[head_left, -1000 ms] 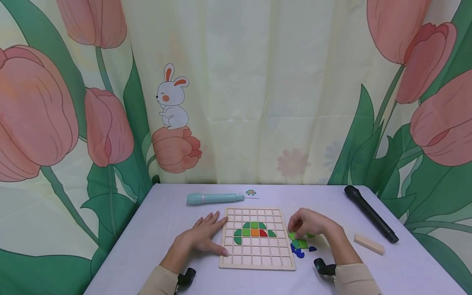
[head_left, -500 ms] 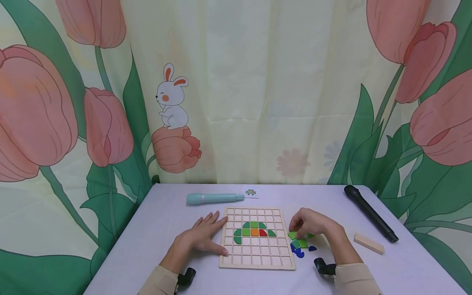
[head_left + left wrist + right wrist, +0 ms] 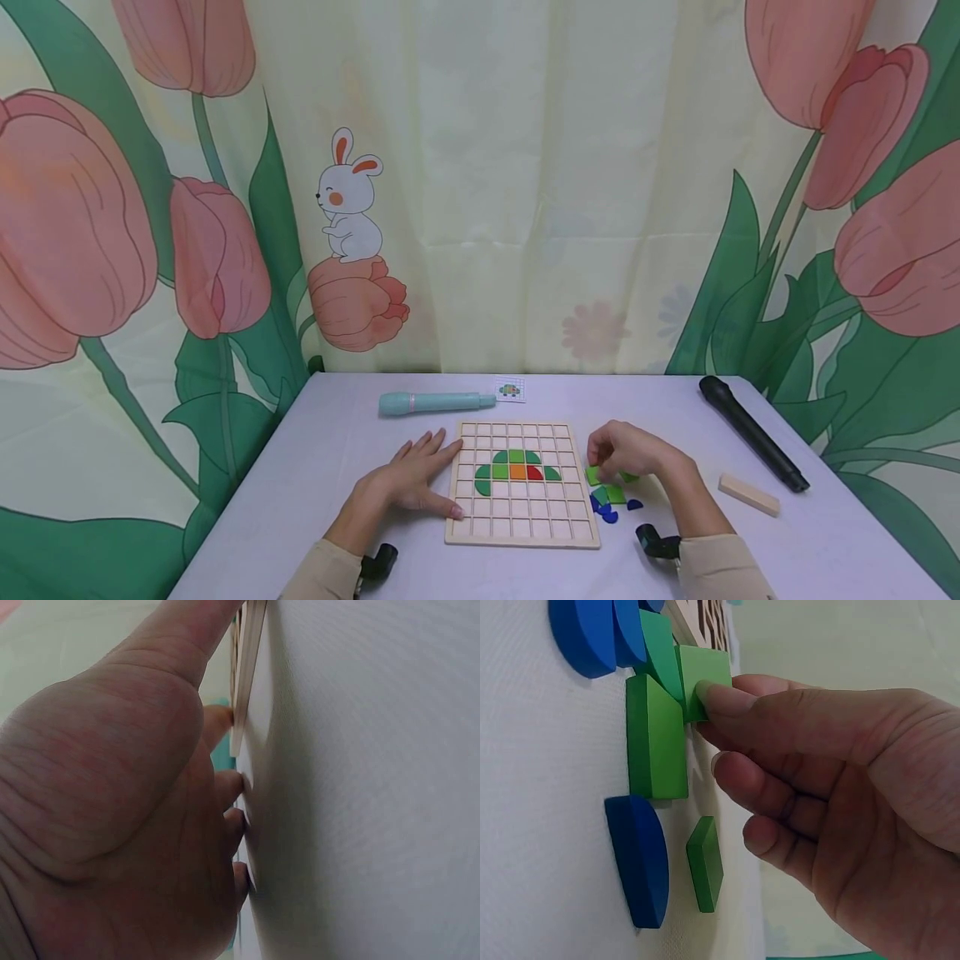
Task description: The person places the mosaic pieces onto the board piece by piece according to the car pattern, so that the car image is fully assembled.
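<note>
My left hand (image 3: 412, 477) lies spread at the left side of the wooden grid board (image 3: 517, 528), its thumb and index finger at the frame. In the left wrist view, the board's edge (image 3: 247, 671) stands beside the thumb. Green, orange and red pieces fill several middle cells. Right of the board, my right hand (image 3: 633, 450) pinches a light green square block (image 3: 703, 661) between thumb and index finger, with its other fingers loosely curled. Around it lie another green block (image 3: 656, 739), a thin green piece (image 3: 706, 864), a teal piece (image 3: 658, 654) and several blue rounded pieces (image 3: 639, 862).
Behind the board are a pale teal marker-shaped tube (image 3: 437, 403) and a small card with a coloured pattern (image 3: 510, 389). A black microphone-like stick (image 3: 753, 433) and a wooden strip (image 3: 750, 494) lie at the right. A tulip-print curtain (image 3: 487, 208) hangs behind the table.
</note>
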### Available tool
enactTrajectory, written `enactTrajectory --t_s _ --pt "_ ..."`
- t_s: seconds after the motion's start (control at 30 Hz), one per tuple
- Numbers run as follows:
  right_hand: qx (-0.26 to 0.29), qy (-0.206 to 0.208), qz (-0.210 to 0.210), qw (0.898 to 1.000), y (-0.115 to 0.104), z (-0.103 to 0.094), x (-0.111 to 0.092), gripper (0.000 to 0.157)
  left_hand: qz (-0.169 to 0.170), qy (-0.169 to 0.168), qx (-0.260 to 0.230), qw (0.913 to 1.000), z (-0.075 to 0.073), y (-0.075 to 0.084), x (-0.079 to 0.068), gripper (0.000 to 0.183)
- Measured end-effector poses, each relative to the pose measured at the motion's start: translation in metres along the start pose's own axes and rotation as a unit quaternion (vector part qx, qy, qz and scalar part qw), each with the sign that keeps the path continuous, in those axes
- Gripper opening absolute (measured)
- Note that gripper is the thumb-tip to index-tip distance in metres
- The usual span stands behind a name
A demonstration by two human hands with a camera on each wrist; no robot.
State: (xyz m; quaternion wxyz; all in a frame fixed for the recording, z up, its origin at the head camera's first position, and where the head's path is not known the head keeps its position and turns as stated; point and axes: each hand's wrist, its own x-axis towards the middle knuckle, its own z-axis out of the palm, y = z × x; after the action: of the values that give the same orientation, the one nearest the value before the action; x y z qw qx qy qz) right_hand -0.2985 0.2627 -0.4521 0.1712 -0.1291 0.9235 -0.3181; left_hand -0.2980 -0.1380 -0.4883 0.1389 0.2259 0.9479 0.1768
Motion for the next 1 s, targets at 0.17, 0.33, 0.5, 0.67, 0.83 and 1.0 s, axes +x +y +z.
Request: enactTrajectory --t_s 0.17,0.33,0.5,0.67,0.83,1.0 --pt "0.009 0.01 -0.018 1.0 0.002 -0.001 0.001 0.013 0.004 -0.003 0.002 1.0 0.0 -0.001 0.002 0.119" --pt "0.023 0.025 -0.04 0.999 0.004 -0.003 0.002 0.012 0.009 -0.004 0.003 0.9999 0.001 -0.002 0.002 0.119" --pt "0.057 0.03 -0.072 0.995 0.002 -0.006 0.005 0.006 0.006 -0.004 0.001 1.0 0.001 -0.002 0.002 0.119" --pt "0.076 0.031 -0.089 0.993 -0.003 -0.004 0.01 0.005 0.002 -0.005 0.0 1.0 0.003 -0.003 0.002 0.119" --pt "0.076 0.039 -0.101 0.991 -0.006 0.002 0.014 0.007 -0.001 -0.002 0.003 1.0 0.003 -0.002 0.002 0.12" --pt "0.092 0.038 -0.114 0.989 -0.013 0.009 0.017 0.014 0.003 0.001 0.006 1.0 0.002 0.0 0.001 0.119"
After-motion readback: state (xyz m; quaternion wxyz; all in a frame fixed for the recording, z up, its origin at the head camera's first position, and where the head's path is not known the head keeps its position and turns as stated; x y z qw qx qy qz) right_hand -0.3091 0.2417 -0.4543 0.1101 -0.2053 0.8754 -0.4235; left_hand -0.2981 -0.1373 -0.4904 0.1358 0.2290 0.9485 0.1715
